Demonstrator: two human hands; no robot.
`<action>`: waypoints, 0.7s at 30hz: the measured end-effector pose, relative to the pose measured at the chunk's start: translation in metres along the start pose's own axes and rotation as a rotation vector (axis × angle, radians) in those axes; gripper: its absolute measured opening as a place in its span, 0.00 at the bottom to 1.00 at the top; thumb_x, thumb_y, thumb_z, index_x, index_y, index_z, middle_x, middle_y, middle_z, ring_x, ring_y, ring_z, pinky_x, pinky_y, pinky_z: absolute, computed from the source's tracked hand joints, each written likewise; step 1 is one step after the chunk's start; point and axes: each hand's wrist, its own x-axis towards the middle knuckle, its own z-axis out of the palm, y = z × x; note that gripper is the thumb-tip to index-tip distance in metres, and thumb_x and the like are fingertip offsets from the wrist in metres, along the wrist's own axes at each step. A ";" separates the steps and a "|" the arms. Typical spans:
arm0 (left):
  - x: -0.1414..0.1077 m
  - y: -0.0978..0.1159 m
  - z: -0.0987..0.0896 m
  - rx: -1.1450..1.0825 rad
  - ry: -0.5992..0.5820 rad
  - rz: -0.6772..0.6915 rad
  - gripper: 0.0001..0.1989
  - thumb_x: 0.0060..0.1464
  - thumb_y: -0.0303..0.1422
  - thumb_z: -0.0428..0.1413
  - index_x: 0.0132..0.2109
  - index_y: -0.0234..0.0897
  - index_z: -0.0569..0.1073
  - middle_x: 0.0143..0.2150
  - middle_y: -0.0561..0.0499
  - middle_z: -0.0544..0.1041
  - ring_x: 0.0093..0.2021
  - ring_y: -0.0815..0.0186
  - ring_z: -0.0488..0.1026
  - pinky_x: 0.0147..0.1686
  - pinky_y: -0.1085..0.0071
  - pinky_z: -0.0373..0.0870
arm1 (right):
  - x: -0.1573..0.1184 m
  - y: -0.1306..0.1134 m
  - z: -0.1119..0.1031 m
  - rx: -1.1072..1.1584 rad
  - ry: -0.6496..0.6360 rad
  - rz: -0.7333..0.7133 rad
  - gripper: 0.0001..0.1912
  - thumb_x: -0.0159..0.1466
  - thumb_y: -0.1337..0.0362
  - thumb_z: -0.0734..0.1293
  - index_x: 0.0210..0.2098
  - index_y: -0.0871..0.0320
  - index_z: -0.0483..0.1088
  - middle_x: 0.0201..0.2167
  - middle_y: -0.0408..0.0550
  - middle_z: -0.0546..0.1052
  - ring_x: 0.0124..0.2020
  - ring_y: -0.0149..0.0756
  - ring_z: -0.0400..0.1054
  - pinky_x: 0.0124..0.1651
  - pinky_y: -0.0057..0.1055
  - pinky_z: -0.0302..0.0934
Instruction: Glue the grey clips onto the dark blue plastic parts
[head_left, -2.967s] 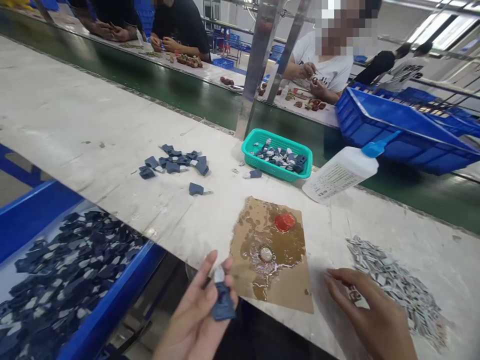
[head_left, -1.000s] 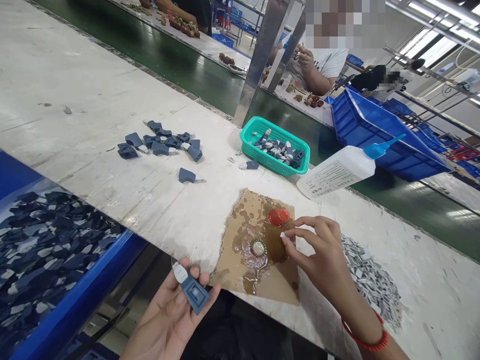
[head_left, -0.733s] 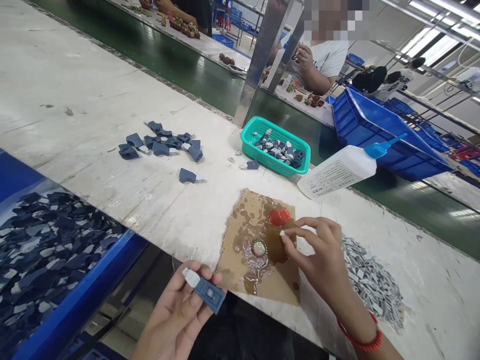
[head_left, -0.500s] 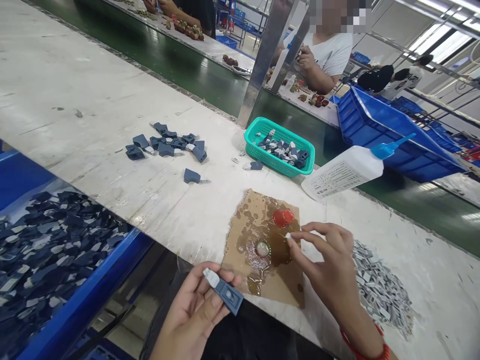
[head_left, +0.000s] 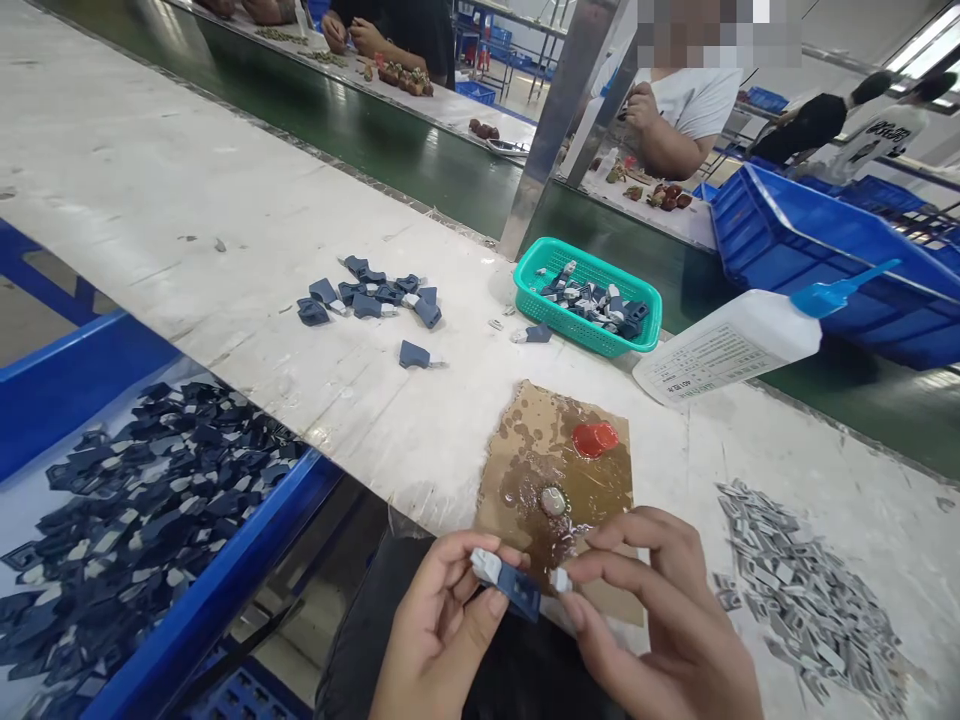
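My left hand (head_left: 457,620) pinches a dark blue plastic piece (head_left: 519,590) with a light grey tip, its hollow side partly hidden by the thumb. Close to its right end, my right hand (head_left: 660,610) holds a small light grey piece (head_left: 560,579) between thumb and forefinger. Whether the two parts touch I cannot tell. Beneath and beyond the hands lies a wet-stained cardboard sheet (head_left: 510,440). On it sit a red cap (head_left: 595,439) and a small round wet object (head_left: 553,501).
A pile of grey pieces (head_left: 810,590) lies at right. A green basket (head_left: 585,338) holds blue-grey parts; a white bottle (head_left: 735,345) leans beside it. Loose blue parts (head_left: 367,305) lie on the table. A blue crate (head_left: 210,570) full of parts stands lower left. Co-workers sit across.
My right hand has come left and down from over the cardboard, bringing the small grey piece close to the blue piece in my left hand. The view has shifted slightly.
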 end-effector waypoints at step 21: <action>-0.015 0.002 0.013 0.016 -0.049 0.293 0.08 0.54 0.39 0.55 0.38 0.49 0.77 0.36 0.55 0.81 0.46 0.64 0.75 0.55 0.71 0.61 | -0.026 -0.007 0.015 0.694 -0.416 0.554 0.12 0.61 0.52 0.63 0.33 0.53 0.71 0.24 0.41 0.74 0.25 0.30 0.68 0.26 0.23 0.63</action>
